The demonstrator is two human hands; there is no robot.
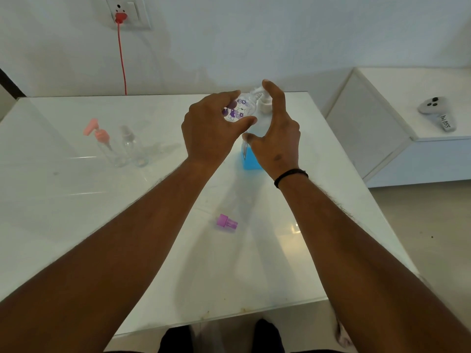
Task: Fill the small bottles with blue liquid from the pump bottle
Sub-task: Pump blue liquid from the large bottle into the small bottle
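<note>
My left hand [209, 131] holds a small clear bottle with purple flower prints [239, 110], tilted with its mouth against the white spout of the pump bottle [251, 159]. That pump bottle stands on the table and holds blue liquid in its lower part. My right hand [276, 131] is wrapped around the pump bottle's upper body, with the forefinger raised over the white pump head [262, 101]. A purple cap [226, 222] lies on its side on the table nearer to me. Two more small clear bottles stand at the left: one with a pink pump [104, 143], one with a clear cap [132, 146].
The white glossy table [76, 200] ends close to my legs. A white low cabinet [382, 138] stands to the right with a grey controller [435, 110] on top. A red cable [122, 59] hangs from a wall socket at the back left.
</note>
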